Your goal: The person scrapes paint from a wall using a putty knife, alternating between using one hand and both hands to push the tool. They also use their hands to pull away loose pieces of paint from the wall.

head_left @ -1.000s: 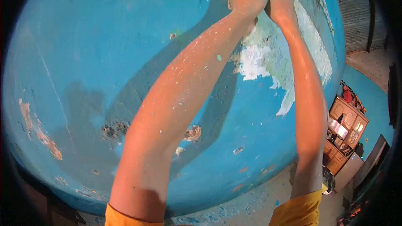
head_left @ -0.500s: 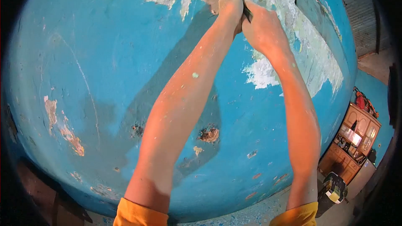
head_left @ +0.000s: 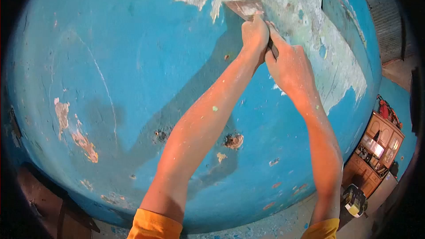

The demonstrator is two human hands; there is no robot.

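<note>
Both of my hands grip one wide-bladed scraper against a blue painted wall. My left hand is closed near the blade, with its thumb toward the metal. Just below and to the right, my right hand wraps the handle, part of which shows dark between the hands. The blade lies at the ragged lower border of a bare patch of pale grey-green plaster. Specks of paint dot both forearms.
Chipped spots and a flaked strip mark the lower wall. Blue flakes litter the floor. At right stand a wooden cabinet and a dark bin. A brown wooden piece is at lower left.
My hands and the scraper have moved down and slightly right across the wall. Both hands keep their hold. The view has shifted slightly.
</note>
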